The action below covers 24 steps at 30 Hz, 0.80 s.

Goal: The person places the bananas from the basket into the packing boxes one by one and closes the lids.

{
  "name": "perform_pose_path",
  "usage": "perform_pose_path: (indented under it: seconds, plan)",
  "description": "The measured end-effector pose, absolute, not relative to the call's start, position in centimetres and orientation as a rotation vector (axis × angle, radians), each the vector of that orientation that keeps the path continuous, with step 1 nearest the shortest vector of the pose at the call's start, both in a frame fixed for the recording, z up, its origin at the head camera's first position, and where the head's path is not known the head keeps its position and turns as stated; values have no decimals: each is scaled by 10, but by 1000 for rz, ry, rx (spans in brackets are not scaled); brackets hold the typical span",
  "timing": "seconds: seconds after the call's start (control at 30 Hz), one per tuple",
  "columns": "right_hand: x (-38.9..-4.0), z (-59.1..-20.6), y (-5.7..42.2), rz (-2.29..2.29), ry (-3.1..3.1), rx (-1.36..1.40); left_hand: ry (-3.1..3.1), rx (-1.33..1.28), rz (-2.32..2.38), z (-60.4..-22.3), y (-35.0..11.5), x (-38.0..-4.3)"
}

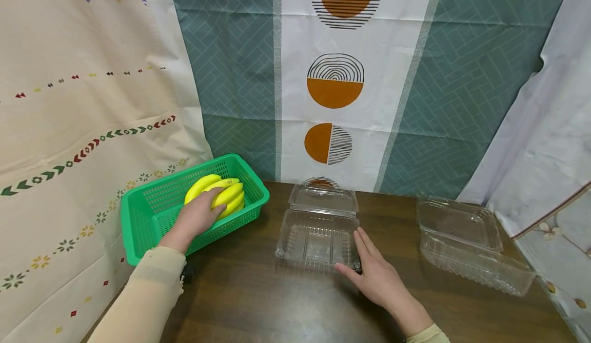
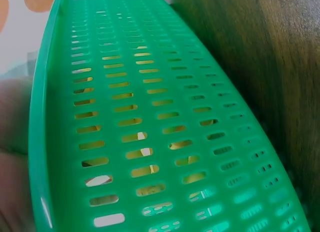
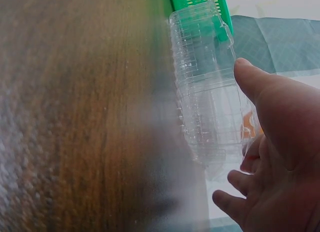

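Note:
A bunch of yellow bananas [image 1: 232, 196] lies in the green plastic basket [image 1: 152, 225] at the left. Over the bunch, my left hand [image 1: 200, 214] grips the bananas, its thumb on the near side. The left wrist view shows mostly the basket's slotted wall [image 2: 150, 107], with yellow behind the slots and part of the left hand [image 2: 12, 152] at the edge. An open clear plastic clamshell container [image 1: 318, 240] stands mid-table, lid folded back. My right hand [image 1: 376, 276] is at its right side, fingers extended; in the right wrist view the thumb [image 3: 250, 72] is near its rim.
Another open clear clamshell container [image 1: 475, 261] stands at the table's right. Patterned cloth hangs behind the brown wooden table [image 1: 258, 302] and along both sides. The basket stands close to the left cloth.

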State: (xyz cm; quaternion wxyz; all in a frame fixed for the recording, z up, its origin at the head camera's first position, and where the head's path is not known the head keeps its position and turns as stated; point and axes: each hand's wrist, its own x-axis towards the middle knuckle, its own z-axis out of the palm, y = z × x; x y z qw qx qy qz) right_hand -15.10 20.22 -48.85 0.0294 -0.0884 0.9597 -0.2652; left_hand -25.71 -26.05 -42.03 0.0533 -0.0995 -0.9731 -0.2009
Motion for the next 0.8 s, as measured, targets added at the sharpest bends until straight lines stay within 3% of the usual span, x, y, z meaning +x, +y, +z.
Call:
perform_pose_path:
  seconds: [0.8]
  plan:
    - [-150,-487,201,-820,2962,-274,-2761,-209,-625,-410,-250,-249]
